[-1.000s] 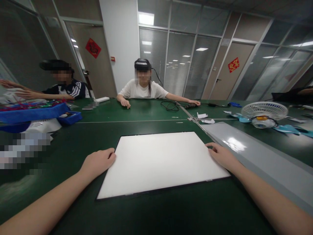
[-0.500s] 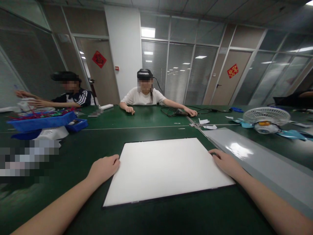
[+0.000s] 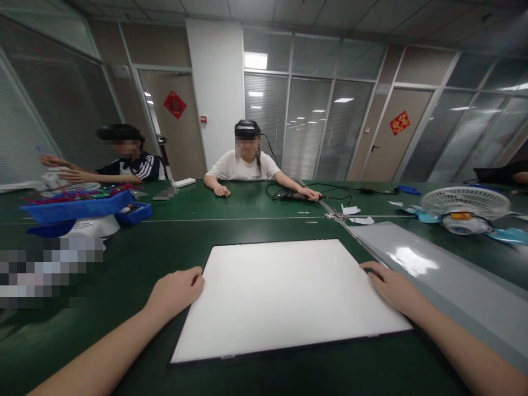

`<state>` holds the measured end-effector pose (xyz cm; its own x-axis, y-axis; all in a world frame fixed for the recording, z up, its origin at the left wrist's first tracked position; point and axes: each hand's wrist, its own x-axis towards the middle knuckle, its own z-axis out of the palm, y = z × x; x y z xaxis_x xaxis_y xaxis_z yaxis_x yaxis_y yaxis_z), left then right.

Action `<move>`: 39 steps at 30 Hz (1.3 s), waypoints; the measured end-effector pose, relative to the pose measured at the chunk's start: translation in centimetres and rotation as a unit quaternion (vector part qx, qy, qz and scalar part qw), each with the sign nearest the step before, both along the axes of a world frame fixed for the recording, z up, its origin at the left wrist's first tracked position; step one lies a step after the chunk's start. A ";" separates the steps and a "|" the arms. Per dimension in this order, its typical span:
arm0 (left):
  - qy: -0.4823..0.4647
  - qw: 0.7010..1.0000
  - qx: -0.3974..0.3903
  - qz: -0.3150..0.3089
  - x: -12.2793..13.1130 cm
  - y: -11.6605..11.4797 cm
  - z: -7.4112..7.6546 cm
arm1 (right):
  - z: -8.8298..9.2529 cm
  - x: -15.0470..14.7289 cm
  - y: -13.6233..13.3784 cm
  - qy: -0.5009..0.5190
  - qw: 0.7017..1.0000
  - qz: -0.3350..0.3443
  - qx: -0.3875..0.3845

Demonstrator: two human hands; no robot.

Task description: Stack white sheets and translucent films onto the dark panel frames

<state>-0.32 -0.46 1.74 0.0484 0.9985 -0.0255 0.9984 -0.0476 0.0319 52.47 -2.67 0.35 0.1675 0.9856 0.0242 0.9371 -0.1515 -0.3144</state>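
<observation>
A flat white rectangular panel (image 3: 284, 300) with a thin black frame lies on the green table in front of me. My left hand (image 3: 179, 291) grips its left edge, fingers curled and thumb on the near side of the rim. At the opposite edge, my right hand (image 3: 388, 283) holds the panel with bent fingers; some of its fingertips are hidden. Small metal clips show along the panel's front rim.
To the right lies a glossy grey sheet (image 3: 449, 280) beside a metal strip (image 3: 352, 234). Beyond it sits a fan part (image 3: 466, 206) with blue blades. Blue trays (image 3: 78, 209) stand left. Across the green table (image 3: 247, 201), a person (image 3: 247, 159) touches black cables (image 3: 284, 192); another works at left.
The view has shifted slightly, and the panel appears a little lower and nearer with both my hands still at its edges. The person opposite has drawn the outstretched hand slightly inward.
</observation>
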 end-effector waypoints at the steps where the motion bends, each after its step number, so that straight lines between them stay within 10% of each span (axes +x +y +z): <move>1: 0.003 1.000 0.001 0.000 0.0 0.0 0.0 | 0.1 -0.1 0.0 -0.002 1.000 -0.001 -0.004; 39: 0.003 1.000 -0.003 -0.002 0.3 -0.1 0.3 | 0.4 -0.4 -0.4 -0.014 1.000 0.020 0.012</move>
<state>-0.02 -0.56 2.02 0.0514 0.9982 -0.0316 0.9984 -0.0506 0.0260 52.09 -3.08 0.75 0.1265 0.9906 0.0527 0.9510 -0.1060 -0.2906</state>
